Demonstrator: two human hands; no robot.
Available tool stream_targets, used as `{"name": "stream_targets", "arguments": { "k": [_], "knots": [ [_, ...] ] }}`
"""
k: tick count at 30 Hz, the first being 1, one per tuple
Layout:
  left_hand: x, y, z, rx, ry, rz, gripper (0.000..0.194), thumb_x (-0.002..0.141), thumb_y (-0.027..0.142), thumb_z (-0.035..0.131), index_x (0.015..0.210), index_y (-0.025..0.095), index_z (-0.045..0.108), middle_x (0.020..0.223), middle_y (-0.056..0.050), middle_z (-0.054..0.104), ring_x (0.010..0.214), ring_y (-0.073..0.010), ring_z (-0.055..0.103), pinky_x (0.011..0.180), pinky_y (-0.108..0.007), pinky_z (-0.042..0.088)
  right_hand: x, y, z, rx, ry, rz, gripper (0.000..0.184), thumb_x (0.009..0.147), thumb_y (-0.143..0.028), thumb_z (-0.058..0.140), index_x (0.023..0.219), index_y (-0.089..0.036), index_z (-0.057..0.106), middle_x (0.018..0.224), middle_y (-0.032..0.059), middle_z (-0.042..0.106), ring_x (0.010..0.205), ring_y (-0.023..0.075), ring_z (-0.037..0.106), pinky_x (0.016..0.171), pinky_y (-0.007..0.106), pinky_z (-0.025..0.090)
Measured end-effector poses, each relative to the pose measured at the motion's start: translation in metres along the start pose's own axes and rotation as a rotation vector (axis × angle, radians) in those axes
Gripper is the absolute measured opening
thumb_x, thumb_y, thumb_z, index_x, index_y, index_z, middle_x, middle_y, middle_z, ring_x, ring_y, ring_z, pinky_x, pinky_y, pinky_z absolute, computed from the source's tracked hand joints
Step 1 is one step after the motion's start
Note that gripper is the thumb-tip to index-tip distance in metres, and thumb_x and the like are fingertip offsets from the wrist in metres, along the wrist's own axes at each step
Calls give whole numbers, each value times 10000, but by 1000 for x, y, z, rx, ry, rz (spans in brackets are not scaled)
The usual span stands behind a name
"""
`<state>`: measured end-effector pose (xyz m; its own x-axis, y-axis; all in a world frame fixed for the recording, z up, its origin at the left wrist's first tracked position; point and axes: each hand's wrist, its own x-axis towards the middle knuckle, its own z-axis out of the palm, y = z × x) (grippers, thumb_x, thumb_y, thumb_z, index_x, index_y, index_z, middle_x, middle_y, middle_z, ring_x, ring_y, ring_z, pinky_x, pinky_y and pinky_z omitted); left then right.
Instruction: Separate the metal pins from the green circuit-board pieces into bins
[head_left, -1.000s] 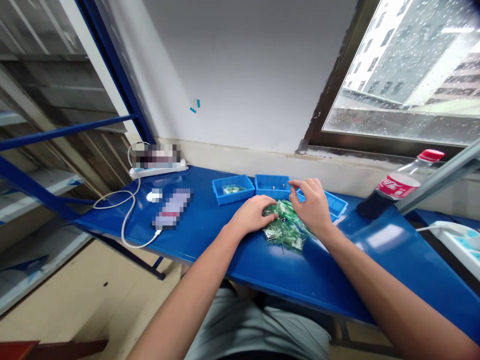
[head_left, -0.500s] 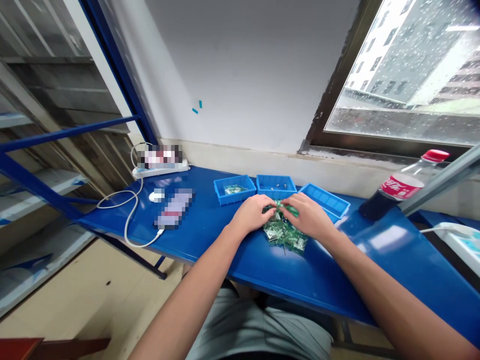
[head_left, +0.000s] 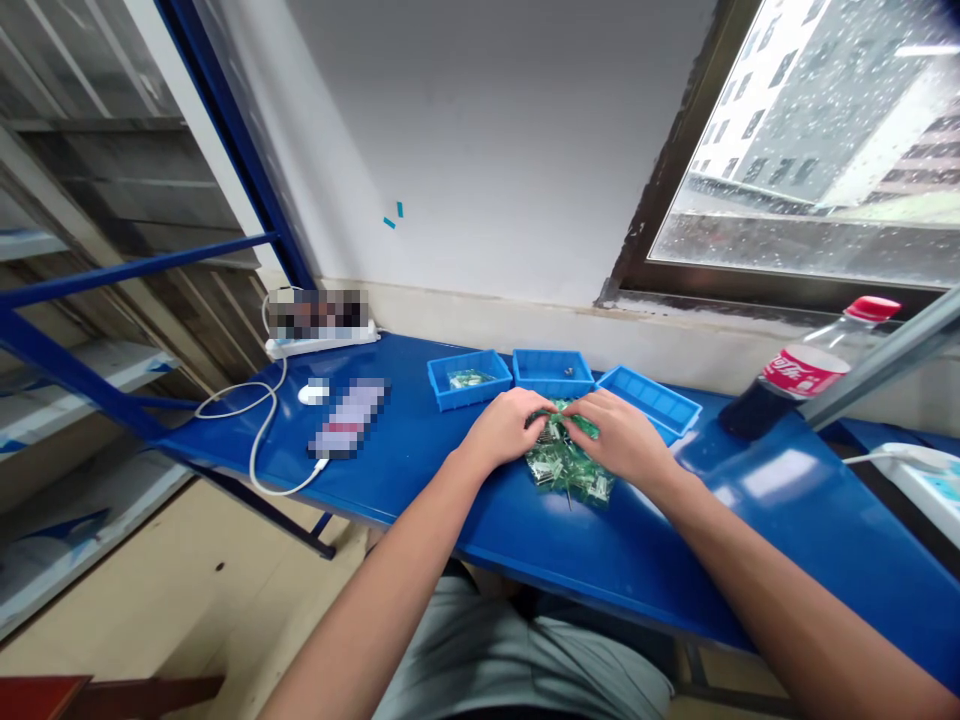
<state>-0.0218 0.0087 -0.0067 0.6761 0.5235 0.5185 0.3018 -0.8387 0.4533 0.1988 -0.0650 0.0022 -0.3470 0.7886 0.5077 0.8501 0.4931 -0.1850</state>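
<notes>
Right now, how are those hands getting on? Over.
Left fingers and right fingers nearly meeting at green pile; grip unclear. Pile on blue table. Blue trays just beyond, cola bottle off right; neither blocking.

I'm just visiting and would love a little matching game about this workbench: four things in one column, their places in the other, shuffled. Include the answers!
Things
1. Bottle with a red cap
2. Green heap
3. Two small teal strips
4. Looped white cable

Places
A. On the wall
B. At the left end of the blue table
C. At the fingers of the left hand and right hand
D. Right of the blue trays

Pairs: 1-D, 2-C, 3-A, 4-B
</notes>
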Motion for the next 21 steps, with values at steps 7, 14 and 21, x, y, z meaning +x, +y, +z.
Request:
{"name": "stream_targets", "arguments": {
  "k": [7, 14, 21],
  "knots": [
    [2, 11, -6, -49, 58, -7, 344, 995, 300, 669, 1322, 193, 689, 1354, -109, 726, 1283, -281, 657, 1139, -457, 514, 1, -14, -11, 0, 235, 121, 216, 1060, -324, 515, 1035, -237, 712, 987, 117, 747, 982, 320, 677, 896, 487, 550],
    [2, 19, -8, -172, 105, -61, 485, 970, 325, 718, 1435, 235, 613, 1297, -87, 753, 1167, -255, 730, 1049, -390, 565, -1, -31, -4, 428, 366, 274, 194, 1043, -422, 583, 1095, -260, 676, 1020, 72, 758, 902, 265, 735, 826, 433, 612],
    [2, 17, -8, -293, 144, -147, 546, 939, 302, 763, 1454, 239, 594, 971, -22, 778, 861, -180, 747, 854, -304, 597, 1, -30, 4, 656, 317, 365, 324, 915, -450, 787, 1158, -248, 717, 1112, 83, 786, 981, 278, 770, 906, 457, 635]
  ]
}}
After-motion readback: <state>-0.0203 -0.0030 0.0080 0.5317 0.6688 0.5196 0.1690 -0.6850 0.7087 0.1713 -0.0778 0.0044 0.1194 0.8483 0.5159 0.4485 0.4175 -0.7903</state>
